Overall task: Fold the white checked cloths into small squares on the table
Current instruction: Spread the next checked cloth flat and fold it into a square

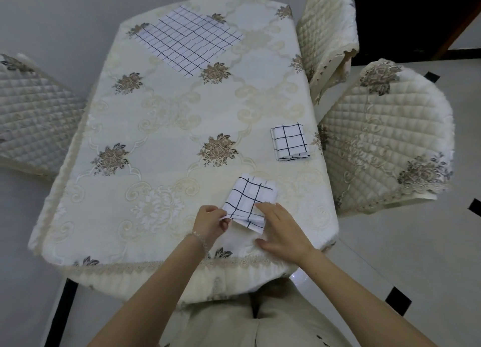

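Checked cloth [248, 198] — white, black-lined, folded small — pinched by left hand [209, 223]

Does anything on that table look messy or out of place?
Nothing is spilled or damaged. The far cloth lies unfolded and skewed to the table edges. The cloth in hand also sits askew, pinched by the left hand with the right hand on it. The folded cloth looks neat.
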A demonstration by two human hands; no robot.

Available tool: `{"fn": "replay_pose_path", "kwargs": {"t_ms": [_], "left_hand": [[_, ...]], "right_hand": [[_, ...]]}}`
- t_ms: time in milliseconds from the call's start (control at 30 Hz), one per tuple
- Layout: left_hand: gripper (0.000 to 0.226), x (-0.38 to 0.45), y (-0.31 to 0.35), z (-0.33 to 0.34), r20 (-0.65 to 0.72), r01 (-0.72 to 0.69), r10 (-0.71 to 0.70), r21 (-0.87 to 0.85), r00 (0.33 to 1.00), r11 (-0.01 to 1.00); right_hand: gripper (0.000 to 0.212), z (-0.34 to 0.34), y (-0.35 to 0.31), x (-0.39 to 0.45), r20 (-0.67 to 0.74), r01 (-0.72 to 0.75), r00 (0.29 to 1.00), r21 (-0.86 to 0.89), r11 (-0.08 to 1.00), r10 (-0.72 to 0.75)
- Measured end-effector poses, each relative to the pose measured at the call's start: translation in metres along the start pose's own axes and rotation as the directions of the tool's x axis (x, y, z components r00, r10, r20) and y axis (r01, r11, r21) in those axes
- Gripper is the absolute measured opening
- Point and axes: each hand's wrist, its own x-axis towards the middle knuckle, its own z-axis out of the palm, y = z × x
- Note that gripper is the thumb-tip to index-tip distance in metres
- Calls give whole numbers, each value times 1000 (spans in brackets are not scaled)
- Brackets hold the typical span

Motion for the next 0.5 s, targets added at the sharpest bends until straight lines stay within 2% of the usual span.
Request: {"fn": "replay_pose_path", "kwargs": {"t_ms": [67, 133, 167, 233, 300, 367, 433, 500], "left_hand": [[32, -7, -1, -2, 47, 11, -11, -12, 999, 1000], [25, -13, -3, -6, 87, 1, -2, 7, 996, 1000], [20, -16, -4, -7, 98, -20, 16, 46, 995, 999], [13, -13, -11, -16, 44, -132, 125, 248, 991, 960], [31, -4, -19, -28, 41, -288, 318, 544, 947, 788], [48, 6, -26, -34, 211, -447, 464, 750, 861, 488], [53, 17, -30, -33, 408, -576, 509, 785, 758, 229], [47, 25, -32, -28, 532, -652, 510, 755, 676, 76]], "right_hand": [[63, 2, -3, 4, -59, -17, 998, 40, 999, 20], [39, 5, -5, 7, -169, 24, 986, 117, 993, -4], [31, 4, -7, 7, -220, 26, 975, 176, 984, 13], [33, 0, -11, 6, -279, -29, 953, 299, 954, 117], [36, -4, -16, 2, -288, -73, 941, 332, 941, 175], [32, -2, -13, -5, -275, -77, 945, 338, 938, 176], [36, 2, -6, -11, -249, -118, 944, 356, 927, 216], [41, 4, -1, -16, -227, -167, 939, 359, 918, 260]]}}
